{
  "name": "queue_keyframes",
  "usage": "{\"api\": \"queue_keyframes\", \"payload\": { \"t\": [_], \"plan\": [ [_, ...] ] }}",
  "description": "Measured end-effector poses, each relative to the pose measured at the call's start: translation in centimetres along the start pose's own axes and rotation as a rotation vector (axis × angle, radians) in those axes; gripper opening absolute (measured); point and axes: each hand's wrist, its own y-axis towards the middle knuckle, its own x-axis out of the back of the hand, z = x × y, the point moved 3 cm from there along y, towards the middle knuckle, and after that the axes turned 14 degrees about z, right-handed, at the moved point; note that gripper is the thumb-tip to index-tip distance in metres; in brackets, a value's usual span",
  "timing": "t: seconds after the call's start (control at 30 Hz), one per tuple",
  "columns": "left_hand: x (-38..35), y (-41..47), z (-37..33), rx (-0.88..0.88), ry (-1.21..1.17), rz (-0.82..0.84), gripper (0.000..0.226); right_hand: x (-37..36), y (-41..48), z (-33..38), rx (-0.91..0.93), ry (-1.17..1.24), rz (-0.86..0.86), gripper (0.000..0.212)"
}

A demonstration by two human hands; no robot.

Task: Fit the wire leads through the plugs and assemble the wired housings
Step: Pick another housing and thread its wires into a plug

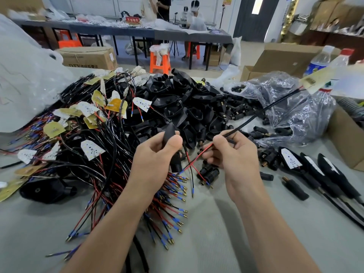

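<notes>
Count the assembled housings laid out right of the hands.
3, side by side on the table: left housing, middle housing, right housing. Others may lie past the frame's edge.

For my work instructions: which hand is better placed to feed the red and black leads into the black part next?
Right. The right hand pinches the sleeved cable just above its loose leads; the left hand grips the black part, so it should probably only steady it.
</notes>
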Motion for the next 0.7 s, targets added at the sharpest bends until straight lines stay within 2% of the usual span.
{"api": "queue_keyframes", "payload": {
  "t": [0.17,0.27,0.37,0.5,0.6,0.7],
  "plan": [
    [-0.4,-0.4,-0.2,-0.031,0.342,0.061,0.015,0.1,0.0,-0.1,0.002,0.141,-0.005,0.015],
    [-0.3,-0.8,-0.9,-0.096,0.476,-0.010,0.027,0.7,0.2,0.1,0.033,0.140,-0.055,0.015],
    [-0.4,-0.9,-0.8,-0.115,0.499,0.008,0.028,0.7,0.2,0.1,0.043,0.084,-0.050,0.015],
    [-1.2,-1.1,-0.4,-0.141,0.563,0.081,0.041,-0.3,0.1,-0.5,-0.053,0.259,0.070,0.018],
    [-1.2,-0.8,-0.2,-0.114,0.521,0.083,0.026,-0.4,0.0,-0.7,-0.140,0.292,0.167,0.016],
    [-0.8,-0.5,0.0,-0.101,0.444,0.089,0.015,-0.4,-0.2,-0.6,-0.150,0.192,0.219,0.013]
  ]
}}
